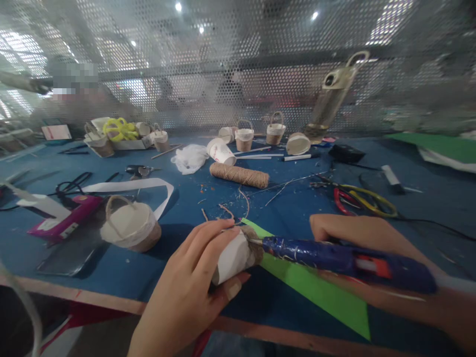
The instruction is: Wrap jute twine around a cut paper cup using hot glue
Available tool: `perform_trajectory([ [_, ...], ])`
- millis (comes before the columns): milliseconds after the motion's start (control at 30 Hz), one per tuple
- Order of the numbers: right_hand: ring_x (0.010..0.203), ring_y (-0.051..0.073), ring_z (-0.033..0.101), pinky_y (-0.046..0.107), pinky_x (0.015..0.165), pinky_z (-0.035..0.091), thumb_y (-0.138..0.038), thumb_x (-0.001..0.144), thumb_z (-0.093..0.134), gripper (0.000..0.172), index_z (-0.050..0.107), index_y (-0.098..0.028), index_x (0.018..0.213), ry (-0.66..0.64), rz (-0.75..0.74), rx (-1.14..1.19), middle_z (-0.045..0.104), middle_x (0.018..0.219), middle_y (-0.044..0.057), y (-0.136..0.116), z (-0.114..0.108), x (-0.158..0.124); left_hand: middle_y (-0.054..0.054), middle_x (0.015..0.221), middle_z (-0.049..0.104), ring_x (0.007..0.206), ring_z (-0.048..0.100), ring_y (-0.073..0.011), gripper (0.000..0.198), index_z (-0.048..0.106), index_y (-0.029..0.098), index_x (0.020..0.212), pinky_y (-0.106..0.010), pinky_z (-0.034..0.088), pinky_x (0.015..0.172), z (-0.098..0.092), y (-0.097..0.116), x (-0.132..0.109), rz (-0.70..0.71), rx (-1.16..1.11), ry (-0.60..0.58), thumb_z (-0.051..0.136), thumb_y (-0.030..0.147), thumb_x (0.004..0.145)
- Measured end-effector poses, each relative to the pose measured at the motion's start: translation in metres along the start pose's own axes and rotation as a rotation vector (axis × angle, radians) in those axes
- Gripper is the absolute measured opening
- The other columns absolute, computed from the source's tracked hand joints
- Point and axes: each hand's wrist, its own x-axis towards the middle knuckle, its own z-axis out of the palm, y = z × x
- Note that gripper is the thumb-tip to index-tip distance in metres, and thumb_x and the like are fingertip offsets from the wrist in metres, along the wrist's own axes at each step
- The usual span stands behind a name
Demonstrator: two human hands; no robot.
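Observation:
My left hand is wrapped around a white paper cup lying on its side, its end partly wound with jute twine. My right hand grips a blue hot glue gun, whose metal nozzle touches the twine-covered end of the cup. Both are held just above a green paper sheet near the table's front edge. A loose strand of twine trails from the cup toward a twine spool farther back.
A finished twine-wrapped cup basket sits at the left beside a pink glue gun and white paper strip. More cups and baskets, scissors, pliers and a perforated metal screen lie behind.

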Motion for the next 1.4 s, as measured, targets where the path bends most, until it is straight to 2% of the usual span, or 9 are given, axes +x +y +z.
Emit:
perform_trajectory([
  [433, 0.043, 0.01, 0.043, 0.025, 0.038, 0.03, -0.027, 0.08, 0.069, 0.028, 0.042, -0.028, 0.072, 0.002, -0.016, -0.07, 0.053, 0.055, -0.012, 0.001, -0.0023, -0.0026, -0.011, 0.148, 0.058, 0.135, 0.056, -0.0234, 0.048, 0.047, 0.022, 0.145, -0.034, 0.048, 0.116, -0.0005, -0.0001, -0.0004, 0.003, 0.001, -0.001, 0.064, 0.034, 0.103],
  [800, 0.042, 0.009, 0.045, 0.023, 0.037, 0.031, -0.025, 0.082, 0.067, 0.027, 0.041, -0.028, 0.073, -0.028, -0.03, -0.075, 0.055, 0.055, -0.013, -0.002, -0.0043, 0.0018, -0.01, 0.147, 0.058, 0.136, 0.054, -0.0207, 0.045, 0.049, 0.021, 0.145, -0.03, 0.044, 0.118, -0.001, -0.0001, -0.0001, 0.01, -0.003, 0.006, 0.062, 0.034, 0.104],
  [967, 0.042, 0.009, 0.047, 0.023, 0.038, 0.033, -0.025, 0.082, 0.065, 0.026, 0.041, -0.028, 0.073, -0.001, -0.041, -0.087, 0.056, 0.056, -0.012, -0.0012, -0.0024, 0.0011, -0.009, 0.148, 0.058, 0.137, 0.053, -0.0203, 0.045, 0.049, 0.021, 0.145, -0.029, 0.042, 0.12, -0.0018, 0.0003, 0.0, 0.019, -0.002, 0.006, 0.063, 0.033, 0.103],
  [1233, 0.04, 0.009, 0.044, 0.024, 0.036, 0.029, -0.023, 0.081, 0.063, 0.027, 0.039, -0.028, 0.072, -0.007, -0.053, -0.103, 0.052, 0.054, -0.012, -0.0017, -0.004, 0.0019, -0.01, 0.146, 0.059, 0.135, 0.056, -0.0223, 0.047, 0.048, 0.021, 0.145, -0.033, 0.047, 0.117, -0.001, 0.0001, 0.0001, 0.007, 0.001, 0.008, 0.063, 0.034, 0.103],
  [1400, 0.044, 0.011, 0.039, 0.027, 0.041, 0.028, -0.024, 0.081, 0.064, 0.029, 0.036, -0.028, 0.073, -0.02, -0.032, -0.113, 0.049, 0.055, -0.011, 0.0028, -0.0026, -0.0059, -0.011, 0.146, 0.06, 0.134, 0.058, -0.024, 0.047, 0.048, 0.022, 0.145, -0.036, 0.05, 0.115, -0.0011, 0.0002, 0.0007, -0.004, 0.001, 0.003, 0.062, 0.036, 0.103],
])
